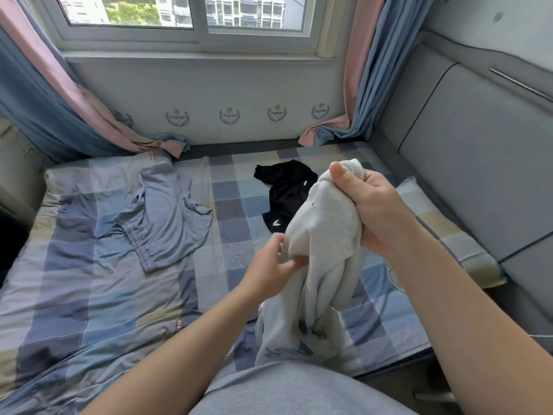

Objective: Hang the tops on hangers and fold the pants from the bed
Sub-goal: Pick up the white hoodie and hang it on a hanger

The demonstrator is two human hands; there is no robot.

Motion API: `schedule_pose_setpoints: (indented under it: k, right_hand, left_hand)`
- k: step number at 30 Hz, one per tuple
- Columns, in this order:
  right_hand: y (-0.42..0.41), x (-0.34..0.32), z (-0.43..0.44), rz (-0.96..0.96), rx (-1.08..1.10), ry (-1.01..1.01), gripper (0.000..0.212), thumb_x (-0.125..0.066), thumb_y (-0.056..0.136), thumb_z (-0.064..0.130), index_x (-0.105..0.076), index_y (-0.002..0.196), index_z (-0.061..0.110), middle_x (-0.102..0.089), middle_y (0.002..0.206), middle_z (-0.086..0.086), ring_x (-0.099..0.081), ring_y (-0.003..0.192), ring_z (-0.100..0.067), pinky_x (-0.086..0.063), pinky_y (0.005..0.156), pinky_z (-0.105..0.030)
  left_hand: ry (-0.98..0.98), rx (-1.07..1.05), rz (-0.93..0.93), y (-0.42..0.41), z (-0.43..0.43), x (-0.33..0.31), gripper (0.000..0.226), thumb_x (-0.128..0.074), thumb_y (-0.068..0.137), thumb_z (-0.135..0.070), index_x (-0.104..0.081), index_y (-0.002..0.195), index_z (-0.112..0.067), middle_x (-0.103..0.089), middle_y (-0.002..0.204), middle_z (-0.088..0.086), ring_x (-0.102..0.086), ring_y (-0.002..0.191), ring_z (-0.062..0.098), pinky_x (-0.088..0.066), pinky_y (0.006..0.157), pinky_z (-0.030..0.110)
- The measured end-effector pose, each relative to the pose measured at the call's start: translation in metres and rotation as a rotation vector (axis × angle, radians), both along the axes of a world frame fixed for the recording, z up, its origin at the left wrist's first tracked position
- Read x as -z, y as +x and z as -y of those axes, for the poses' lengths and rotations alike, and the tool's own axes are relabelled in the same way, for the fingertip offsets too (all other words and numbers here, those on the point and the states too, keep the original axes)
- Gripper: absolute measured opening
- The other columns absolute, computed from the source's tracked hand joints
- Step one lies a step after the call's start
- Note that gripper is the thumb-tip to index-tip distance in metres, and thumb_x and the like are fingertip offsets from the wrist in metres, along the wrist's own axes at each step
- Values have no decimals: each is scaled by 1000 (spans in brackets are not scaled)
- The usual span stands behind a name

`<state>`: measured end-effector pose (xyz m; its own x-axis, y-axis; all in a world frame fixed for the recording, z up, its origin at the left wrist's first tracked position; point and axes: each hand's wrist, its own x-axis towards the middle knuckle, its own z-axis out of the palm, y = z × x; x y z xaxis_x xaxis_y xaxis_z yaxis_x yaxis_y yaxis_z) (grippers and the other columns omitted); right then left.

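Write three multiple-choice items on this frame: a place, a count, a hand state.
1. The black garment with white logos lies: A on the checked bed sheet; B on the windowsill; C in a hand.
2. Unheld garments on the sheet: A one; B two; C four.
3. The right hand: A lies flat; B grips the pale grey ribbed-edge garment; C hangs idle.
Key: A, checks surround it; B, the black one and the grey-blue elastic-waist garment; B, fingers curl round the ribbed edge.
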<state>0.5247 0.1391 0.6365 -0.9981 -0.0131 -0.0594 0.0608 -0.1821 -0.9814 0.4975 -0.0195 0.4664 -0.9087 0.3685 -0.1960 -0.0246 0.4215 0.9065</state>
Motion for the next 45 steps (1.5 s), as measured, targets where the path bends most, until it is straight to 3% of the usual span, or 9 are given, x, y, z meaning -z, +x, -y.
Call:
schedule_pose_setpoints:
  k: [6, 12, 16, 21, 26, 30, 34, 37, 45]
  right_hand:
    - [-9, 7, -29, -12, 112, 121, 34, -68, 93, 34, -67, 85, 1, -68, 80, -14, -66, 72, -22, -56, 65, -31]
    - [-29, 40, -49, 6, 498, 812, 32, -65, 94, 37, -53, 120, 23, -58, 111, 4, -56, 98, -11, -44, 85, -29]
    - [-15, 54, -29, -179, 290, 739, 22, -66, 90, 31, -58, 110, 30, -64, 111, 9, -62, 97, -6, -53, 84, -26]
    - [10, 91, 17, -175, -137, 736, 16, -57, 98, 12, -68, 109, 9, -73, 97, -6, -70, 92, -23, -55, 86, -49]
    - [22, 106, 35, -107, -154, 512, 36, -45, 95, 34, -65, 110, 9, -63, 96, -28, -57, 93, -48, -46, 83, -65]
    - [27, 109, 39, -146, -168, 455, 33, -49, 93, 47, -58, 77, 19, -46, 69, -15, -41, 65, -32, -38, 63, -53]
    - [23, 120, 41, -197, -212, 638, 60, -49, 94, 45, -58, 94, -14, -59, 81, -31, -54, 74, -44, -45, 70, -57]
    - [20, 139, 36, -198, -204, 789, 37, -52, 95, 28, -59, 86, -7, -61, 77, -18, -56, 73, -38, -46, 71, -53]
    - [24, 209, 9, 271, -348, 1045, 22, -59, 94, 29, -66, 90, 8, -68, 88, -13, -53, 72, -24, -36, 63, -32]
  left_hand:
    - [6, 12, -75, -4, 11, 7, 16, -65, 94, -42, -62, 92, -26, -67, 88, -8, -62, 79, 12, -49, 69, 33]
    - [180, -133, -98, -16, 25, -31, 44, -58, 100, -37, -46, 64, -16, -39, 51, -11, -32, 46, 8, -26, 46, 24]
    - [350, -269, -38, -18, 26, -69, 38, -62, 97, -40, -62, 69, -15, -61, 63, -4, -54, 59, 10, -45, 54, 30]
    - [494, -301, 8, -16, 26, -107, 61, -66, 79, -60, -70, 94, -1, -70, 87, 17, -67, 81, 25, -56, 81, 58]
    - [586, -322, -23, -13, 31, -118, 56, -67, 80, -57, -66, 93, -2, -67, 83, 10, -65, 79, 21, -55, 76, 48]
    - [544, -376, -32, -12, 37, -117, 49, -68, 76, -63, -70, 85, -15, -68, 83, 8, -66, 79, 22, -56, 79, 53]
    - [512, -400, -45, -9, 38, -113, 41, -70, 75, -61, -69, 80, -20, -67, 78, 4, -65, 76, 19, -57, 75, 52]
    - [518, -449, -29, -8, 39, -112, 36, -73, 76, -56, -69, 81, -21, -68, 73, -2, -67, 75, 17, -57, 73, 44]
    - [607, -495, -18, -6, 46, -119, 23, -69, 95, -33, -66, 90, -10, -66, 88, 13, -67, 84, 25, -56, 86, 55]
